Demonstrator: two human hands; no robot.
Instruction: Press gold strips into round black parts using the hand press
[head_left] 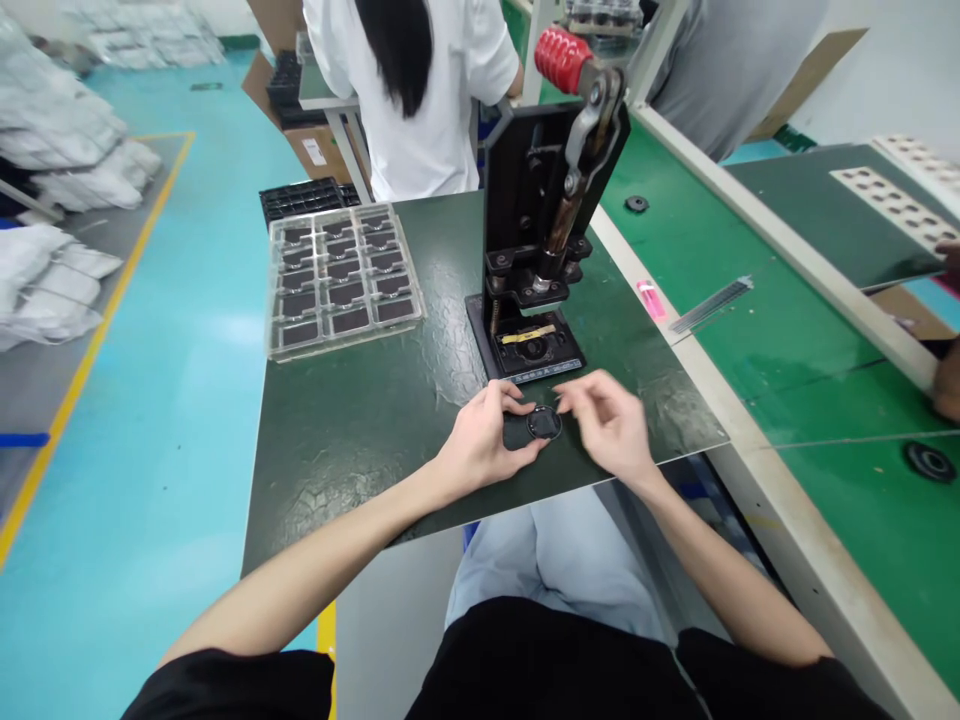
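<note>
Between thumb and fingers, my left hand [491, 437] grips a small round black part [544, 422] just above the green table mat [352, 430]. Close to the part's right edge is my right hand [606, 425], its thumb and fingertips pinched together. Whatever those fingertips might hold is too small to make out. Directly beyond both hands stands a black toggle press [556, 190] with a red ribbed handle [562, 60]. Its lever points up, and a yellow strip [528, 335] lies across the fixture on its base.
Left of the press sits a clear compartment tray [345, 280] with dark flat pieces. A green conveyor [750, 330] runs along the right, bearing a round black part [636, 204] and another [930, 461]. A person in a white shirt [420, 100] is beyond the table.
</note>
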